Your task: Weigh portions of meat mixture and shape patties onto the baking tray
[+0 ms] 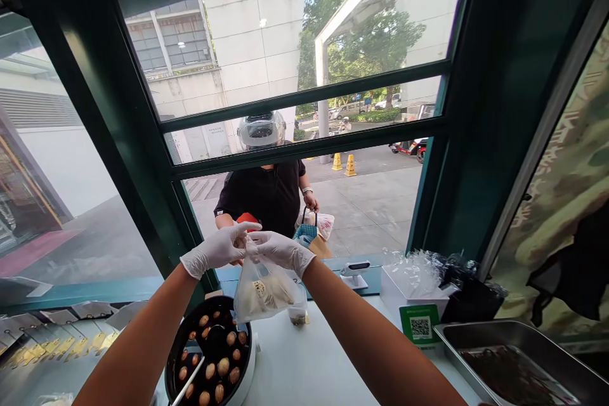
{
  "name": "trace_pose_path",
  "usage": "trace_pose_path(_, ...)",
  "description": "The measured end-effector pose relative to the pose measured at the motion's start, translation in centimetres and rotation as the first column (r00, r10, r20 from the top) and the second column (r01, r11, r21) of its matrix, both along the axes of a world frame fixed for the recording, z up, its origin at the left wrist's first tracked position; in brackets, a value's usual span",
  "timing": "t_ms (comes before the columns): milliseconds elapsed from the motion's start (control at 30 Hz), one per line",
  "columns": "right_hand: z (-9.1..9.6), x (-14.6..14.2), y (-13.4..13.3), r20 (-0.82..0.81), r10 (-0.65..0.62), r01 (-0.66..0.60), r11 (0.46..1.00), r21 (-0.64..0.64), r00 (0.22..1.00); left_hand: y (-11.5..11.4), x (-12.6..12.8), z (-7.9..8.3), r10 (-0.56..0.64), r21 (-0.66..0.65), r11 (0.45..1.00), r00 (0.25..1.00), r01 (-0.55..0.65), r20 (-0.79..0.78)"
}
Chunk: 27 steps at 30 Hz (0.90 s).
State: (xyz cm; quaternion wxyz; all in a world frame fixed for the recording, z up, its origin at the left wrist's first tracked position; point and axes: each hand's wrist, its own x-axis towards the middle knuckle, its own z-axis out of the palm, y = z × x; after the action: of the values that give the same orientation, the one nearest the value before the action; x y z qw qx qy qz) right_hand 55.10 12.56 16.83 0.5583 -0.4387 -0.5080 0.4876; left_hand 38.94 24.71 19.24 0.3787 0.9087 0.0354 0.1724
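Observation:
In white gloves, my left hand (pixel 219 247) and my right hand (pixel 283 248) meet at the gathered top of a clear plastic bag (pixel 254 311). Fingers of both are closed on its neck. Whitish, bun-like food shows through the plastic, one piece specked with black. The bag hangs above the counter (pixel 285 371), between a black pot of brown eggs (pixel 209 370) and a small clear container (pixel 299 314), which it partly hides. Just past my hands a person (pixel 264 196) in a helmet and black top stands outside the window, near something red (pixel 248 221).
A ladle handle (pixel 188 384) sticks out of the egg pot. To the right are a small display device (pixel 354 271), a green QR code sign (pixel 419 325), a white box (pixel 392 295) with plastic wrappings, and a metal tray (pixel 514 333). The window frame (pixel 304 155) crosses above my hands.

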Motion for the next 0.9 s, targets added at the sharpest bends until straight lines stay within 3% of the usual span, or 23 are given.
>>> trace_pose_path(67, -1.5, 0.8, -0.9, 0.001, -0.123, 0.123, 0.992, -0.014, 0.992, 0.8, -0.4, -1.4, 0.096, 0.049, 0.994, 0.994, -0.098, 0.049)
trace_pose_path(200, -4.8, 2.6, -4.2, -0.022, -0.387, 0.385, 0.921, -0.054, 0.922, 2.3, -1.6, -5.4, 0.284, -0.009, 0.958, 0.947, -0.286, 0.148)
trace_pose_path(367, -6.9, 3.7, -6.4, 0.046, -0.455, 0.457, 0.886, -0.077, 0.889, 3.0, -1.8, -9.5, 0.344, -0.128, 0.936, 0.929, -0.328, 0.133)
trace_pose_path(500, -7.4, 4.2, -6.4, -0.04, -0.451, 0.443, 0.887, -0.127, 0.892, 3.4, -2.4, -11.2, 0.34, -0.253, 0.916, 0.937, -0.312, 0.076)
trace_pose_path(633, -6.7, 3.2, -6.7, -0.16, -0.481, 0.475, 0.877, -0.076, 0.862, 1.9, -2.9, -10.6, 0.302, -0.31, 0.913, 0.95, -0.266, 0.077)
trace_pose_path(767, -3.7, 0.6, -7.1, -0.062, -0.435, 0.435, 0.9, -0.013, 0.898, -1.5, -2.1, -7.4, 0.14, -0.37, 0.927, 0.974, -0.065, 0.179)
trace_pose_path(833, -2.2, -1.1, -7.0, 0.038, -0.391, 0.39, 0.92, 0.026, 0.92, -3.1, -1.5, -5.5, 0.083, -0.326, 0.945, 0.969, -0.002, 0.235)
trace_pose_path(900, -1.2, -2.7, -6.9, 0.133, -0.366, 0.36, 0.931, 0.066, 0.921, -4.4, -1.1, -4.0, 0.062, -0.195, 0.981, 0.964, -0.011, 0.26)
